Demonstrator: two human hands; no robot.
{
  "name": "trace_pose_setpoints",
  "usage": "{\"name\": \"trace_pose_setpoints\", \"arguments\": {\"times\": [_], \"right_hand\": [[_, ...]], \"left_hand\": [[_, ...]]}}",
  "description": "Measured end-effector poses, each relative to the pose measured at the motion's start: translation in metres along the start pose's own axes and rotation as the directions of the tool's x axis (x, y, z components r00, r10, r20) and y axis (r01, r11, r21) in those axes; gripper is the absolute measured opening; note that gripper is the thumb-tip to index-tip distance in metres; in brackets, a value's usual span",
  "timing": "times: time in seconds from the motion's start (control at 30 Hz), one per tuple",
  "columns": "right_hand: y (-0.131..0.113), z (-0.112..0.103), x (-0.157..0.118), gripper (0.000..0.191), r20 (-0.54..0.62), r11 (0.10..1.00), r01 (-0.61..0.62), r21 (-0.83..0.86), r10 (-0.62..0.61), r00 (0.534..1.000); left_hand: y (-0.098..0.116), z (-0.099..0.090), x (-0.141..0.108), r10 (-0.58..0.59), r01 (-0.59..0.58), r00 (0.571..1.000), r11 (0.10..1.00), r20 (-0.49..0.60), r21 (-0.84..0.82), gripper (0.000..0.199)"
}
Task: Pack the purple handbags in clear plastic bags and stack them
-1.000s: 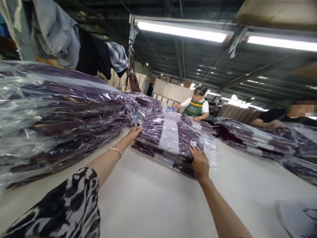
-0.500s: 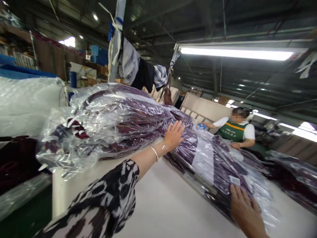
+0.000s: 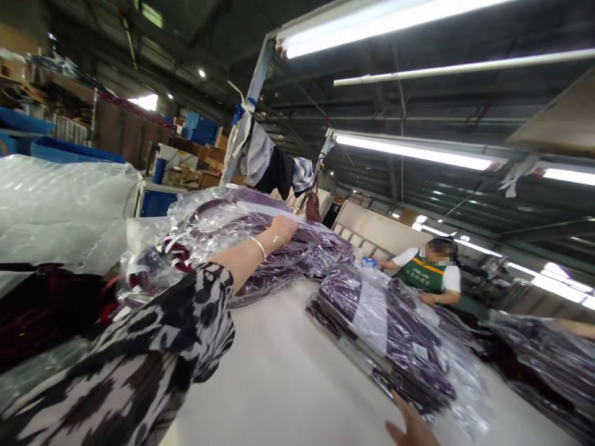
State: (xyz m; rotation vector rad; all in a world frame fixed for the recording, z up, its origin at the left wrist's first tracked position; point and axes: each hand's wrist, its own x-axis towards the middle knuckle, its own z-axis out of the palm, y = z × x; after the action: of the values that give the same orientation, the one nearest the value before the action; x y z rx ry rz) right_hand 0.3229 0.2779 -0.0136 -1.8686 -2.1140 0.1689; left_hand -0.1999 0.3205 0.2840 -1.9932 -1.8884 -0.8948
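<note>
The step in hand looks like handling bagged purple clothes between two heaps on the bench. The pile lies toward the bench's left edge; the stack sits apart from it, to the right, nearer the far edge, where a co-worker stands. The left hand rests on top of the pile, fingers curled; I cannot tell whether its grip has caught the plastic. The right hand, partly cut off, has its grip wide, thumb and fingers apart at the stack's near corner; contact is unclear. As I judge it, lifting a bag from the pile would call for a firm hold on slippery plastic and the second hand's support, with the stack kept square.
</note>
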Motion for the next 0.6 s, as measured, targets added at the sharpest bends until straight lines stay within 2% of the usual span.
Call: {"name": "trace_pose_setpoints", "arguments": {"times": [0.07, 0.1, 0.13, 0.2, 0.27, 0.3, 0.33, 0.37, 0.4, 0.47, 0.53, 0.6], "right_hand": [[-0.029, -0.016, -0.01, 0.074, 0.07, 0.963, -0.062, 0.264, 0.045, 0.997], [-0.049, -0.025, -0.016, 0.078, 0.118, 0.9, -0.114, 0.422, 0.07, 0.991], [-0.072, -0.035, -0.021, 0.084, 0.186, 0.793, -0.177, 0.583, 0.082, 0.979], [-0.124, -0.055, -0.033, 0.097, 0.334, 0.458, -0.319, 0.829, 0.052, 0.941], [-0.172, -0.073, -0.046, 0.107, 0.367, 0.099, -0.364, 0.926, -0.018, 0.93], [-0.19, -0.08, -0.053, 0.105, 0.346, -0.042, -0.349, 0.936, -0.062, 0.936], [-0.203, -0.084, -0.061, 0.1, 0.316, -0.149, -0.326, 0.933, -0.09, 0.945], [-0.208, -0.084, -0.07, 0.091, 0.296, -0.219, -0.312, 0.925, -0.101, 0.95], [-0.207, -0.081, -0.082, 0.081, 0.294, -0.253, -0.308, 0.917, -0.091, 0.951], [-0.187, -0.064, -0.111, 0.063, 0.353, -0.242, -0.336, 0.91, 0.031, 0.935], [-0.154, -0.04, -0.149, 0.056, 0.409, -0.203, -0.365, 0.909, 0.258, 0.875], [-0.123, -0.02, -0.19, 0.059, 0.383, -0.176, -0.341, 0.924, 0.462, 0.8]], "left_hand": [[0.017, -0.022, -0.012, 0.017, -0.018, 1.0, 0.999, 0.015, 0.05, 0.019], [0.028, -0.033, -0.021, 0.034, -0.036, 0.999, 0.996, 0.03, 0.079, 0.02], [0.041, -0.043, -0.033, 0.06, -0.063, 0.997, 0.993, 0.042, 0.096, 0.021], [0.074, -0.054, -0.064, 0.127, -0.135, 0.989, 0.984, 0.08, 0.112, 0.021], [0.114, -0.051, -0.105, 0.246, -0.263, 0.956, 0.959, 0.16, 0.101, 0.019], [0.135, -0.043, -0.129, 0.344, -0.369, 0.912, 0.926, 0.224, 0.08, 0.018], [0.156, -0.032, -0.156, 0.441, -0.471, 0.849, 0.881, 0.29, 0.04, 0.018], [0.175, -0.017, -0.184, 0.505, -0.535, 0.792, 0.845, 0.342, -0.008, 0.021], [0.193, 0.0, -0.214, 0.55, -0.572, 0.744, 0.818, 0.38, -0.064, 0.029], [0.224, 0.034, -0.277, 0.611, -0.59, 0.67, 0.783, 0.421, -0.198, 0.046], [0.245, 0.06, -0.335, 0.666, -0.569, 0.575, 0.743, 0.476, -0.352, 0.055], [0.254, 0.072, -0.375, 0.741, -0.565, 0.461, 0.669, 0.488, -0.482, 0.055]]}}
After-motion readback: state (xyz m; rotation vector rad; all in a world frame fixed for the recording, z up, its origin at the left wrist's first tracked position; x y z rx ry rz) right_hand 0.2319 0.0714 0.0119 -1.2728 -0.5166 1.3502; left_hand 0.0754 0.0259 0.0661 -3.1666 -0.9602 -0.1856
